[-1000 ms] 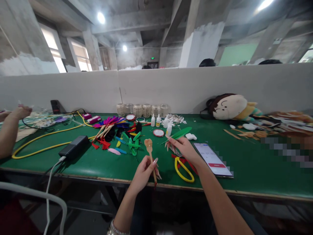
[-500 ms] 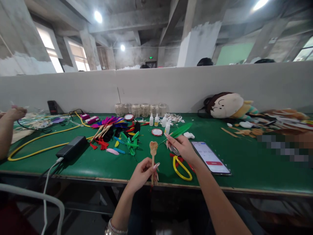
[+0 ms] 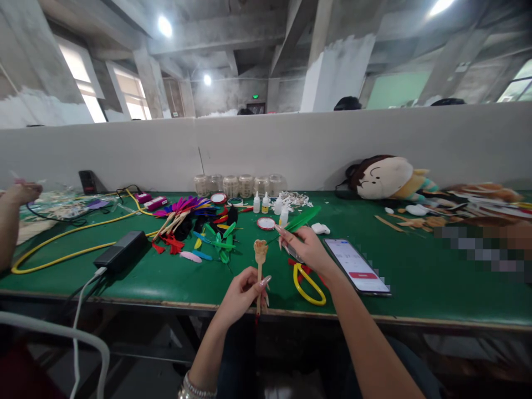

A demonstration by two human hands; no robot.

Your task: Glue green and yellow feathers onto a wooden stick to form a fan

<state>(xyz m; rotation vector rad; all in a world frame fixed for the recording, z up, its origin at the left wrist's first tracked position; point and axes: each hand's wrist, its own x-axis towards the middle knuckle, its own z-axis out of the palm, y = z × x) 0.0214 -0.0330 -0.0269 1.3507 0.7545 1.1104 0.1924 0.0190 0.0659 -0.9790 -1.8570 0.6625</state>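
Upright between the fingers of my left hand (image 3: 241, 293) is a small wooden stick (image 3: 260, 256) with a wide, shaped head and brownish marks on it. Something red hangs at its lower end, below the table's edge. My right hand (image 3: 305, 247) pinches a green feather (image 3: 302, 219) near its quill, and the quill's tip points at the head of the stick. Whether the tip touches the wood I cannot tell. Just under my right hand lie scissors with yellow handles (image 3: 310, 291), their blades partly hidden.
Loose feathers (image 3: 224, 244) and feathered sticks (image 3: 178, 219) lie left of centre. Small glue bottles (image 3: 265, 203), a round lid (image 3: 266, 223) and jars (image 3: 230, 187) stand farther back. A phone (image 3: 356, 267) lies right, a black adapter (image 3: 120, 250) left. A co-worker's hand (image 3: 25, 193) shows far left.
My right hand has brought the green feather slightly left, nearer the head of the stick. My left hand holds the stick almost still. The view has shifted a little.
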